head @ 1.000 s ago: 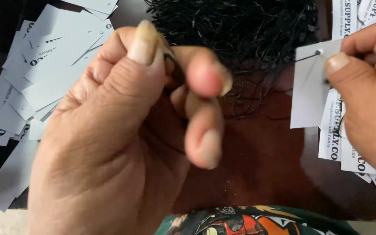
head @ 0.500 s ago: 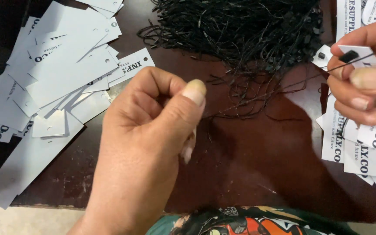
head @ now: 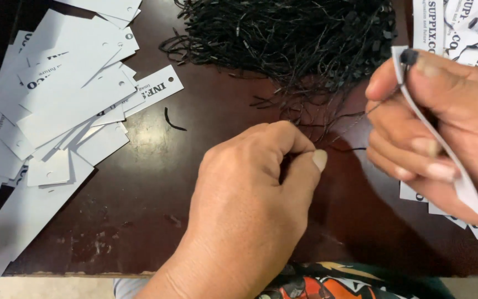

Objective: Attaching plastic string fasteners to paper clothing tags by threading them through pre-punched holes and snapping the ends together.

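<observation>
My left hand rests low over the dark brown table, fingers curled with thumb and forefinger pinched on the end of a thin black string. My right hand holds a white paper tag edge-on at the right. A black string end sits at the tag's top by my thumb. The string runs from the tag toward my left hand. Behind both hands lies a big tangled heap of black strings.
A spread pile of white punched tags covers the left of the table. More tags with strings attached lie at the top right. One short black string piece lies loose near the left pile. The table's front edge runs along the bottom.
My left hand has dropped from close to the camera down to the table and closed on the string. My right hand has turned the tag edge-on and moved slightly inward.
</observation>
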